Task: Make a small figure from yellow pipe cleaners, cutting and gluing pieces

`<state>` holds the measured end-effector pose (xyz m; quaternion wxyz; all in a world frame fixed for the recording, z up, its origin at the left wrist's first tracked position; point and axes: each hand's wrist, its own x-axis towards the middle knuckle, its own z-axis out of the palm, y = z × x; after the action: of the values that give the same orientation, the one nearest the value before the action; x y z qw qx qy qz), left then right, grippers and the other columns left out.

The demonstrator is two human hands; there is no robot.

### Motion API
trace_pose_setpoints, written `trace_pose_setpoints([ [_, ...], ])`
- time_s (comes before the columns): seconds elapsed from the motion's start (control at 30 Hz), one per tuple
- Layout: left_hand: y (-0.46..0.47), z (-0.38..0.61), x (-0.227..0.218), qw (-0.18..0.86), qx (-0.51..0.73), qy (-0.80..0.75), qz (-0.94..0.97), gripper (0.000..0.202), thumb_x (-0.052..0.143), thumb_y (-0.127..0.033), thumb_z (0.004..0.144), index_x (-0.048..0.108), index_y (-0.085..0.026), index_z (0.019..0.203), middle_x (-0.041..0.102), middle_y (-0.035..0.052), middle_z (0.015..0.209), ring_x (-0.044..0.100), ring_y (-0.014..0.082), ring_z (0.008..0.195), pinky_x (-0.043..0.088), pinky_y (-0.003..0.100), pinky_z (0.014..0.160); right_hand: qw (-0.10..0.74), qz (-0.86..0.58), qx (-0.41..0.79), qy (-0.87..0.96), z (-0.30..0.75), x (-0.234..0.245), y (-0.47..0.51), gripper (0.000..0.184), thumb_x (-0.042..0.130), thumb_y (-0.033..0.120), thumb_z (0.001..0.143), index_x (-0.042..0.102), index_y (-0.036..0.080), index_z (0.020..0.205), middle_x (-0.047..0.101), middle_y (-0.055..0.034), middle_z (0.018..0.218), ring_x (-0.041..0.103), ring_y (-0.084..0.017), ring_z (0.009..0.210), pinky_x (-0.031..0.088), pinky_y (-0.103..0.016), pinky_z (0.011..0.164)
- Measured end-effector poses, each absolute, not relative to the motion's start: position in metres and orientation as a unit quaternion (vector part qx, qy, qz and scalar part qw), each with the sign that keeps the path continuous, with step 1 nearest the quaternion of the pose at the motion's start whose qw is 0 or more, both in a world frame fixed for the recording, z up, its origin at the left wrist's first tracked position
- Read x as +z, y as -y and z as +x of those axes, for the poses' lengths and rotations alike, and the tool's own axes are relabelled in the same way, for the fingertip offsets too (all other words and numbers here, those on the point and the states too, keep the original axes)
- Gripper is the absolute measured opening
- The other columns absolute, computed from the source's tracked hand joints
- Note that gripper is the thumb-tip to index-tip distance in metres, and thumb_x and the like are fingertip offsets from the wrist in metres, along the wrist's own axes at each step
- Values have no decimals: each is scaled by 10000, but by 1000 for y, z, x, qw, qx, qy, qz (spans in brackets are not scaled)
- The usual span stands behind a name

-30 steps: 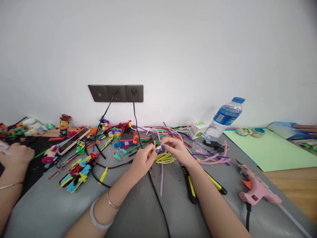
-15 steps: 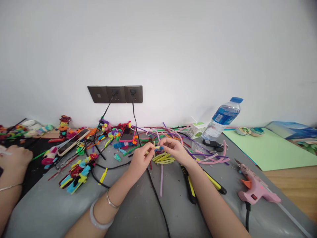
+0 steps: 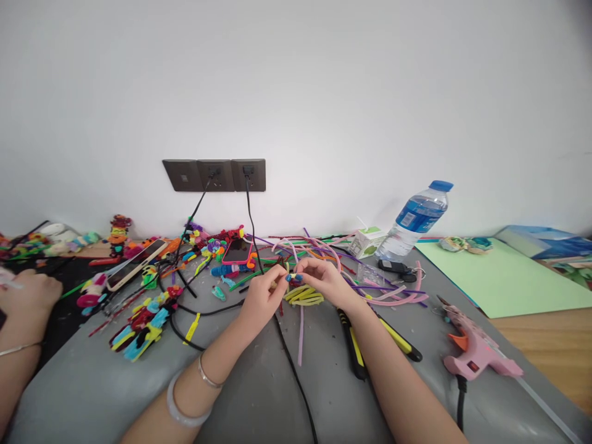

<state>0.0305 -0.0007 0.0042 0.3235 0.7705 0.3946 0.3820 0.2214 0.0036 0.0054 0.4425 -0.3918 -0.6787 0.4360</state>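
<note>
My left hand (image 3: 267,292) and my right hand (image 3: 324,281) meet over the middle of the table, fingertips almost touching. Each pinches a short pale-yellow pipe cleaner (image 3: 293,277), mostly hidden by the fingers. Just beneath lies a bundle of yellow pipe cleaners (image 3: 305,296) on the grey tabletop. A lilac pipe cleaner (image 3: 301,339) sticks out from under it toward me. Yellow-and-black handles of a tool (image 3: 356,354) pass beneath my right forearm.
Behind are a phone in a pink case (image 3: 238,251), a drink carton (image 3: 367,240) and a tilted water bottle (image 3: 414,222). A pink glue gun (image 3: 478,354) lies right. Black cables (image 3: 291,364) cross the table. Pipe-cleaner figures (image 3: 143,327) and another person's hand (image 3: 34,296) are left.
My fingertips have drawn slightly closer together around the yellow pipe cleaner, covering more of it. Both forearms stay nearly where they were.
</note>
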Motion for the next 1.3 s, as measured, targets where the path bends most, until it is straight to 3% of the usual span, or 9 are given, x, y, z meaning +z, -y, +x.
trace_pose_setpoints([
  [0.27, 0, 31, 4, 296, 367, -398, 787, 181, 431, -256, 897, 464, -195, 730, 339, -63, 567, 334, 82, 491, 249, 207, 511, 404, -432, 442, 674, 221, 6, -4, 220, 641, 386, 833, 621, 168, 809, 591, -11, 753, 488, -133, 639, 400, -259, 606],
  [0.73, -9, 36, -3, 534, 426, -378, 625, 323, 528, -490, 860, 465, -196, 744, 264, -73, 576, 233, 81, 497, 205, 228, 478, 438, -393, 504, 632, 218, 10, -3, 314, 694, 481, 781, 629, 175, 777, 580, -7, 714, 494, -137, 642, 408, -265, 619],
  [0.9, -8, 40, 3, 692, 450, -338, 452, 345, 554, -513, 848, 438, -197, 772, 259, -93, 566, 210, 57, 452, 212, 201, 457, 493, -406, 496, 588, 220, 5, -7, 334, 731, 497, 743, 627, 181, 770, 578, -2, 705, 489, -132, 622, 405, -268, 607],
  [1.0, -7, 38, 12, 781, 389, -337, 353, 311, 476, -508, 893, 475, -198, 878, 395, -63, 625, 332, 67, 461, 251, 188, 438, 504, -393, 502, 583, 220, 5, -7, 334, 740, 493, 744, 627, 182, 781, 581, -1, 715, 503, -132, 637, 414, -270, 628],
  [1.1, -6, 35, 18, 828, 310, -343, 316, 357, 420, -534, 921, 508, -188, 940, 526, -12, 725, 470, 89, 520, 292, 185, 428, 461, -358, 533, 612, 218, 9, -3, 290, 703, 455, 807, 628, 175, 820, 612, -12, 750, 556, -143, 692, 441, -281, 686],
  [1.3, -7, 30, 14, 870, 190, -314, 328, 393, 433, -573, 913, 507, -188, 941, 602, 30, 779, 573, 114, 569, 321, 172, 416, 362, -301, 608, 640, 217, 10, 4, 284, 642, 440, 870, 601, 160, 851, 607, 4, 690, 583, -127, 637, 455, -265, 654],
])
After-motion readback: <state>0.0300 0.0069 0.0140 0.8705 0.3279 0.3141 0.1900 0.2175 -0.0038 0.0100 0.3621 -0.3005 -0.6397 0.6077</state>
